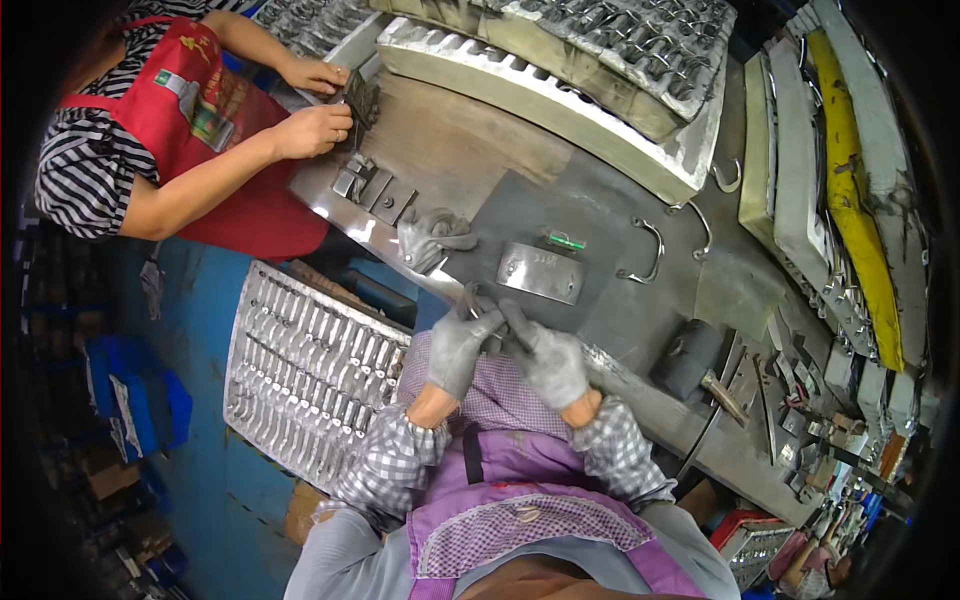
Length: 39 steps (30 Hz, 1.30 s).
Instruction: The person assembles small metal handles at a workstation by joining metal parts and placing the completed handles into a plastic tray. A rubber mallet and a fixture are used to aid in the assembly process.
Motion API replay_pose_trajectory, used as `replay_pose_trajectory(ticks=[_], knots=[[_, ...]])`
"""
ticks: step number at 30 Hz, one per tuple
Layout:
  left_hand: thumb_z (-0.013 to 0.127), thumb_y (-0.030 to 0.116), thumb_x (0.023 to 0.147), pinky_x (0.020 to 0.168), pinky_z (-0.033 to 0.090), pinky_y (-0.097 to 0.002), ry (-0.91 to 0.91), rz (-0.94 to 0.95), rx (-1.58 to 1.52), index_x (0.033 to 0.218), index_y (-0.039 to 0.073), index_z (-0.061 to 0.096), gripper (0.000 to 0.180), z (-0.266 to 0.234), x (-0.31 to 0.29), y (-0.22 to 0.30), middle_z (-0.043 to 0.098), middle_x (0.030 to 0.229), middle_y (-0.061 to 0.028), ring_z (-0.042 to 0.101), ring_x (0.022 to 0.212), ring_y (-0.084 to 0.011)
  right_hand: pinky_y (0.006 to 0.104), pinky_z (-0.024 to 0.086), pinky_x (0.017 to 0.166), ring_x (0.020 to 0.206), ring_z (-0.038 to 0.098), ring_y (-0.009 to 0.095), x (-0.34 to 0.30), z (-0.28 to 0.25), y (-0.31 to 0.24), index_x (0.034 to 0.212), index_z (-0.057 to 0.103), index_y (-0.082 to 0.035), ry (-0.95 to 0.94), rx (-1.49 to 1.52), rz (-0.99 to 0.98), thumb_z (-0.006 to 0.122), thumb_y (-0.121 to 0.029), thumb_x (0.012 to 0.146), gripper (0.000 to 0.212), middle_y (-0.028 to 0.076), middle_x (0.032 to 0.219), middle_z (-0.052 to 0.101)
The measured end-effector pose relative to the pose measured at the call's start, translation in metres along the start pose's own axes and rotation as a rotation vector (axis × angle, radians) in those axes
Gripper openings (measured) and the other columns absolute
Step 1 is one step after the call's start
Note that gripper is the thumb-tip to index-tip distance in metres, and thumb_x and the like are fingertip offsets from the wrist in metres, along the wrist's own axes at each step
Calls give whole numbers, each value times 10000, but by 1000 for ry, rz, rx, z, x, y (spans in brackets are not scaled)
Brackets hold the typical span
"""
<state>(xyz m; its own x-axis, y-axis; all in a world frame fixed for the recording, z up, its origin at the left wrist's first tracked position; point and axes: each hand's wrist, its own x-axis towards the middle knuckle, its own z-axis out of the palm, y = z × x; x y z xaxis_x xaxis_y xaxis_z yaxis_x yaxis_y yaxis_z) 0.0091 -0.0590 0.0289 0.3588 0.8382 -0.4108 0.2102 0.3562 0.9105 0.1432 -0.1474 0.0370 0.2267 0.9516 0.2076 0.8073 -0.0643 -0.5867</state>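
Observation:
Both my hands wear grey gloves and meet at the table's near edge. My left hand (458,348) is closed on a curved metal handle (471,297), mostly covered by the fingers. My right hand (548,362) is closed against the same piece, thumb and fingers pinched near its other end. Just beyond them lies a flat steel plate (541,273) with marks on it, with a small green object (566,241) behind. To its right rest two C-shaped metal handles (655,250). A crumpled grey glove (432,238) sits to the left.
A co-worker in a red apron (190,90) handles a part at the far left. Stacked trays of metal parts (560,110) line the back. A black mallet (690,352) and tools lie right. Another parts tray (310,360) stands left, below the table.

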Motion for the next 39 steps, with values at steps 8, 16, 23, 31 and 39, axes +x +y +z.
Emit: replay_pose_trajectory(ticks=[8, 16, 23, 31, 39], knots=[[732, 317, 886, 629, 519, -310, 147, 432, 303, 956, 11, 697, 316, 4, 77, -8, 657, 720, -57, 630, 639, -168, 244, 500, 596, 670, 625, 88, 26, 13, 59, 1060, 742, -23, 325, 611, 631, 741, -52, 857, 205, 27, 811, 717], [850, 313, 738, 637, 490, -345, 115, 147, 543, 794, 68, 649, 322, 31, 88, 2, 641, 736, -48, 599, 667, -227, 273, 483, 672, 775, 616, 140, 23, 15, 113, 1018, 759, -75, 448, 562, 379, 754, -40, 823, 199, 28, 884, 676], [854, 329, 742, 585, 476, -319, 148, 256, 691, 744, 70, 605, 360, 45, 87, -7, 612, 653, -36, 556, 571, -172, 321, 497, 710, 787, 616, 200, 23, -6, 117, 1000, 754, -89, 358, 532, 384, 782, -47, 767, 239, 40, 864, 652], [683, 465, 848, 704, 542, -406, 207, 307, 896, 1073, 85, 659, 442, 12, 35, -32, 678, 959, -140, 676, 814, -301, 341, 512, 921, 1047, 651, 208, -4, -3, 70, 1235, 633, 27, 157, 414, 408, 724, -8, 811, 435, 148, 1183, 680], [536, 384, 1008, 648, 519, -287, -9, 248, -422, 1025, 7, 597, 383, -84, -66, -147, 670, 865, -99, 629, 778, -112, 387, 534, 749, 804, 652, 322, -62, 37, -57, 988, 691, 27, -68, 51, -567, 687, 65, 752, 239, 172, 890, 675]])
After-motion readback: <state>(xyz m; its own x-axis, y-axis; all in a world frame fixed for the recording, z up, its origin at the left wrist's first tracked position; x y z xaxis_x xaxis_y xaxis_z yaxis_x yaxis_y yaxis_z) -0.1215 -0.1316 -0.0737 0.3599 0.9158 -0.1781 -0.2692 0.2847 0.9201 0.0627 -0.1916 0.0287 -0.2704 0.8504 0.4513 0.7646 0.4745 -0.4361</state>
